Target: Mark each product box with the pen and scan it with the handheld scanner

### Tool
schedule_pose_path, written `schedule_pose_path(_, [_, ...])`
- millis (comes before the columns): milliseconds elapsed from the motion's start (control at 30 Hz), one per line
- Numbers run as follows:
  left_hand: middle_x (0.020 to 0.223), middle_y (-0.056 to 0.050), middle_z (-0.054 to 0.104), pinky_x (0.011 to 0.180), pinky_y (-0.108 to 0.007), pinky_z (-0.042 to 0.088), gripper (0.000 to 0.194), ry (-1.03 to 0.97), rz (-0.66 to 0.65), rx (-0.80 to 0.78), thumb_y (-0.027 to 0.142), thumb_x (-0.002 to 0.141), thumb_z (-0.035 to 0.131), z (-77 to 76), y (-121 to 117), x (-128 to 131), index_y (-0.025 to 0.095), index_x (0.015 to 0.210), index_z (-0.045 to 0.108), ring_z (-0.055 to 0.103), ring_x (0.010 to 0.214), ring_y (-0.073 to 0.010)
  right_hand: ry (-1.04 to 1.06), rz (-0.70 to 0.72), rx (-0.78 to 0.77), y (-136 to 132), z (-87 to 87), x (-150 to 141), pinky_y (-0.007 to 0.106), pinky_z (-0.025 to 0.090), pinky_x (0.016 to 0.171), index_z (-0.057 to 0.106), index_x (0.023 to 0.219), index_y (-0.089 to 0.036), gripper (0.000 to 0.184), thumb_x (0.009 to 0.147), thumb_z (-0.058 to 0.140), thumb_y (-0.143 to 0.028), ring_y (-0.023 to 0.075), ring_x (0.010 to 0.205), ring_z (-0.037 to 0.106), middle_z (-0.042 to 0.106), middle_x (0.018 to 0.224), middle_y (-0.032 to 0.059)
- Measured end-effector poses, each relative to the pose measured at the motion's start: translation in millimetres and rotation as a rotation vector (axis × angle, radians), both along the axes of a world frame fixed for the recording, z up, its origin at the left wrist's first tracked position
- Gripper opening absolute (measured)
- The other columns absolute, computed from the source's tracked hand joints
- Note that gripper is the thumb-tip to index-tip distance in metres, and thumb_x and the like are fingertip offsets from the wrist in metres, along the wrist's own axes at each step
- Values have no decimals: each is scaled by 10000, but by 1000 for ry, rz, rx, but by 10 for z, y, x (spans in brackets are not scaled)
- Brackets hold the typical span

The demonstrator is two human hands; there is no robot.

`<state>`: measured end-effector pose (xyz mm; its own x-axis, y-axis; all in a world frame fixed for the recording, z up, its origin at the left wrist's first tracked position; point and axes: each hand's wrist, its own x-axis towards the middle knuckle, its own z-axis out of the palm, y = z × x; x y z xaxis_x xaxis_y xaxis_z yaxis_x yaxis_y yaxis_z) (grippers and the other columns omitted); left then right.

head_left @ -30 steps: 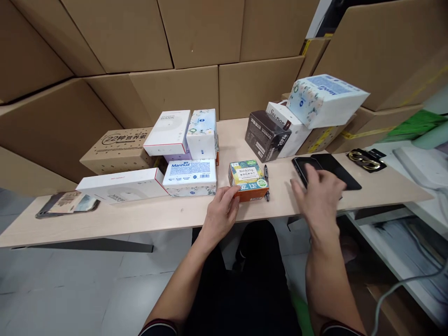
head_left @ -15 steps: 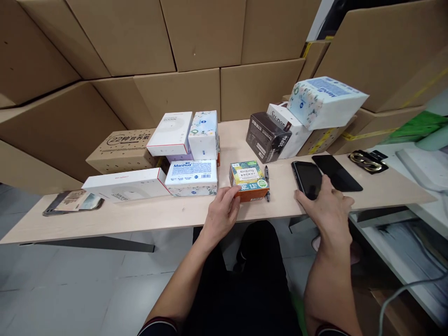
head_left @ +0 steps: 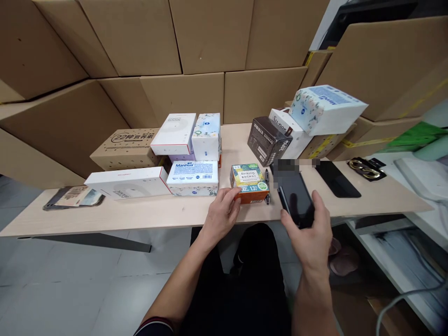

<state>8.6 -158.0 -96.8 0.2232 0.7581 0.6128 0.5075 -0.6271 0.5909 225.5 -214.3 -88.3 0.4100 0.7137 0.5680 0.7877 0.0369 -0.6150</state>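
My right hand [head_left: 311, 238] grips a black smartphone [head_left: 297, 196] by its lower edges, with the thumb on the left side and the fingers on the right. The phone is tilted up over the front of the table, its screen dark. My left hand [head_left: 222, 212] is closed at the left front corner of a small orange and yellow Binking box [head_left: 249, 183], fingertips touching its top edge. A black pen [head_left: 267, 186] lies against the box's right side. To the right of the held phone, a second dark phone [head_left: 338, 178] lies flat.
Left of the box stand Manhua tissue packs [head_left: 192, 178], white power bank boxes [head_left: 126, 183] and a brown carton [head_left: 126, 148]. Banknotes [head_left: 74, 196] lie far left. Behind right are a dark box [head_left: 268, 140] and another tissue pack [head_left: 327, 109]. Gold-framed glasses [head_left: 366, 169] lie right.
My right hand has picked up the smartphone and moved it left and toward me, tilting it up. My left hand stays at the Binking box. The view has shifted slightly.
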Motion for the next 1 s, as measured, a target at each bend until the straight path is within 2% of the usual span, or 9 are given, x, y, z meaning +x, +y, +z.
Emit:
schedule_pose_path(133, [1127,-82,609,848,-302,592,311,-12,24,24,205,1004,500,15,-5,23,244,1310,539,666,1002,-162,-35,115,129,-36,21,-307,561,494,1052,397,1520,-227,790,821,708,-424,345,1287,568,580,1375,173])
schedule_pose_path(267, [1309,-130,555,863,-316,611,233,-26,100,90,202,981,548,51,-4,69,219,1209,594,659,1112,-187,-73,151,214,34,-6,-518,580,501,1039,393,1516,-221,761,840,701,-384,347,1265,571,569,1355,186])
schedule_pose_path(400, [1337,-121,612,919,-331,613,205,-94,44,98,173,982,547,40,29,89,214,1176,595,607,1277,-212,-122,170,235,98,-69,-626,589,504,1028,384,1517,-219,763,840,711,-350,353,1262,560,544,1362,200])
schedule_pose_path(467, [1340,-116,616,916,-327,612,222,-113,23,79,169,985,540,21,37,87,222,1194,594,602,1285,-209,-125,171,223,105,-98,-649,601,499,1027,372,1523,-234,766,842,706,-345,359,1274,547,526,1375,197])
schedule_pose_path(533, [1332,-119,594,891,-322,611,236,-115,36,59,184,987,540,4,31,85,229,1211,597,635,1211,-199,-119,171,216,97,-115,-659,607,492,1031,359,1530,-249,771,845,700,-346,360,1280,539,516,1380,193])
schedule_pose_path(600, [1261,-106,581,825,-294,608,255,-123,55,44,210,989,544,-9,16,87,238,1237,597,675,1016,-153,-115,176,218,83,-120,-663,603,490,1036,357,1533,-247,781,840,705,-340,358,1279,538,517,1376,192])
schedule_pose_path(667, [1140,-72,577,737,-249,588,301,-140,54,43,226,991,546,-19,1,89,247,1289,584,641,814,-98,-118,182,220,71,-119,-665,596,491,1039,363,1532,-234,790,832,716,-330,358,1278,537,520,1370,197])
schedule_pose_path(733, [1043,-41,574,675,-217,556,358,-158,37,51,227,996,543,-26,-9,88,253,1353,554,583,707,-72,-122,183,219,66,-117,-666,597,493,1036,369,1531,-227,791,829,720,-326,360,1275,539,523,1365,200])
schedule_pose_path(1000, [1017,-60,609,634,-205,524,464,-174,-20,83,208,997,528,-4,-15,72,256,1458,498,570,707,-88,-160,180,277,92,-137,-643,584,523,997,398,1516,-196,793,814,739,-337,346,1242,566,552,1342,195])
